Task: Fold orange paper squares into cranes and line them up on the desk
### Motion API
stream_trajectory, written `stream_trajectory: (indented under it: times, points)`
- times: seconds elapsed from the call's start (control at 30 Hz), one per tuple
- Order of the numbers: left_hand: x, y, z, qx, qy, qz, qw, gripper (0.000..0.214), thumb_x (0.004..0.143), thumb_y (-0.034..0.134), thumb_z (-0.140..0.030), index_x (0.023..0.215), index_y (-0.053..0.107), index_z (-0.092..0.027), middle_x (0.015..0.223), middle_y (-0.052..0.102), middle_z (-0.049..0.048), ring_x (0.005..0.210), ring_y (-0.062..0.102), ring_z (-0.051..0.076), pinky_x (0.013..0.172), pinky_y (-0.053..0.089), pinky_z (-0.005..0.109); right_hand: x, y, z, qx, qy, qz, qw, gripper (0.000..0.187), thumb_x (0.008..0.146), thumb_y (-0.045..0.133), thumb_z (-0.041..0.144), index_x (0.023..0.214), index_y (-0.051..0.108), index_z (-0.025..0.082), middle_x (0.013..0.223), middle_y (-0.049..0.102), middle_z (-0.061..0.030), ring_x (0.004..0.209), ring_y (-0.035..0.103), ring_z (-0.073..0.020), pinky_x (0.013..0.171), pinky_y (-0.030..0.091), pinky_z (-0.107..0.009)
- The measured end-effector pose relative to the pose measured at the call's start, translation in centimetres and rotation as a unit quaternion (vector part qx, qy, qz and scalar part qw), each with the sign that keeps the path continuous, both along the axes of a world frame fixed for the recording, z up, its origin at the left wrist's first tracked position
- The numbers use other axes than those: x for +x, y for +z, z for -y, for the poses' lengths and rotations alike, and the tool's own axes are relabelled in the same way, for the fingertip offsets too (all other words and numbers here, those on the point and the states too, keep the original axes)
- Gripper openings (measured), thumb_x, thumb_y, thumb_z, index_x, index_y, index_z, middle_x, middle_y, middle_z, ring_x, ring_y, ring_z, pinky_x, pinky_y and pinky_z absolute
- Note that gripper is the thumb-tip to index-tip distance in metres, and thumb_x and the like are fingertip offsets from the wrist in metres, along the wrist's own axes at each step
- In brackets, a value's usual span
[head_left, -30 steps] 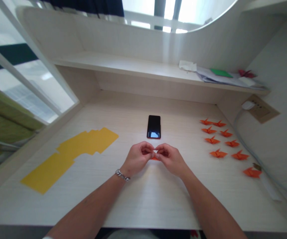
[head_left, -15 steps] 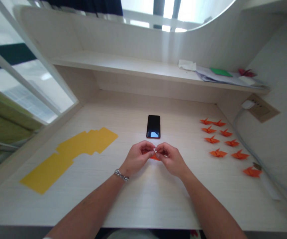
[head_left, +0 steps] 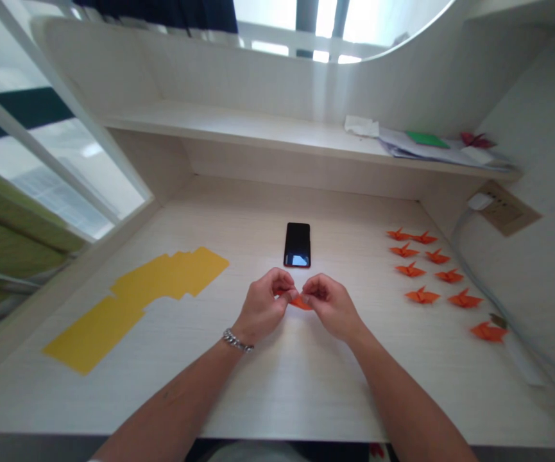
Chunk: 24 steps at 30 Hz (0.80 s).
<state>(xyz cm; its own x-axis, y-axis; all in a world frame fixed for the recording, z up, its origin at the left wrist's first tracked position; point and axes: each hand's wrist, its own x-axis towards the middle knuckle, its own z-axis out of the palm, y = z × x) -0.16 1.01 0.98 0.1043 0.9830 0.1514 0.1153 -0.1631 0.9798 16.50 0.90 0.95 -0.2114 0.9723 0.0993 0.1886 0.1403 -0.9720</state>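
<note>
So the biggest thing here is the pale wood-grain desk (head_left: 277, 385), with a shelf (head_left: 239, 128) running along the back at 12 o'clock. On that shelf, out toward 1-2 o'clock, there's a loose stack of papers (head_left: 416, 151) with a green sheet (head_left: 427, 139) on top and a dark red folded thing (head_left: 477, 139) just beside it.

Over at 9 o'clock on the desk is a fanned-out spread of yellow paper sheets (head_left: 137, 295), overlapping each other. At 3 o'clock there's a whole flock of finished orange origami cranes (head_left: 431, 269), lined up roughly in two columns, each one apart from its neighbours. Past them, on the right wall, a white plug (head_left: 479, 203) sits in a power strip (head_left: 505, 210), and its cable (head_left: 484, 289) runs down along the desk edge.

Dead centre, a bit toward 12, a black phone (head_left: 297, 244) lies flat, screen up.

Just below the phone, both hands meet. The left hand (head_left: 262, 305), with a silver chain bracelet (head_left: 237, 341) on the wrist, and the right hand (head_left: 332, 307) are each pinched shut on a small orange paper piece (head_left: 300, 302), which sits between the fingertips, right at the middle of the desk, low over the surface. Can't tell whether it's actually touching the desk.
</note>
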Motion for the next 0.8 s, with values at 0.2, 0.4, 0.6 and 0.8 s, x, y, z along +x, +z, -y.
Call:
stream_trajectory:
  times: [0.2, 0.4, 0.6, 0.8]
  points:
    - [-0.1, -0.8, -0.5, -0.023, -0.043, 0.011, 0.999, 0.015, 0.074, 0.06, -0.014, 0.089, 0.058, -0.018, 0.08, 0.067, 0.0029, 0.078, 0.066, 0.017, 0.069, 0.052, 0.028, 0.7, -0.6, -0.4, -0.013, 0.007, 0.018, 1.0, 0.013, 0.072, 0.059, 0.014, 0.084, 0.062, 0.019, 0.076, 0.066, -0.0009, 0.071, 0.061, -0.0158, 0.066, 0.05, -0.028]
    - [-0.5, -0.4, -0.7, -0.01, -0.061, -0.015, 0.998, 0.022, 0.082, 0.057, -0.023, 0.103, 0.059, -0.018, 0.083, 0.069, 0.0044, 0.08, 0.067, 0.017, 0.073, 0.052, 0.029, 0.7, -0.7, -0.6, 0.015, 0.017, 0.059, 0.998, 0.02, 0.077, 0.056, 0.018, 0.093, 0.068, 0.021, 0.088, 0.07, -0.0034, 0.079, 0.064, -0.0176, 0.074, 0.051, -0.032]
    - [-0.2, -0.7, -1.3, -0.033, 0.043, 0.089, 0.995, 0.029, 0.075, 0.068, -0.036, 0.094, 0.061, -0.015, 0.088, 0.07, 0.007, 0.082, 0.067, 0.019, 0.075, 0.055, 0.032, 0.4, -1.0, -1.2, 0.018, -0.105, -0.035, 0.994, 0.018, 0.078, 0.058, 0.023, 0.091, 0.069, 0.018, 0.089, 0.071, -0.0064, 0.079, 0.066, -0.0203, 0.072, 0.054, -0.033]
    - [1.0, -1.1, -0.5, -0.053, 0.005, 0.067, 0.996, 0.026, 0.07, 0.073, -0.033, 0.088, 0.068, -0.014, 0.087, 0.072, 0.0075, 0.08, 0.068, 0.019, 0.074, 0.055, 0.031, -0.5, -0.9, -0.5, 0.049, -0.145, -0.035, 0.988, 0.017, 0.08, 0.057, 0.023, 0.092, 0.069, 0.019, 0.09, 0.07, -0.0064, 0.079, 0.065, -0.0195, 0.071, 0.054, -0.032]
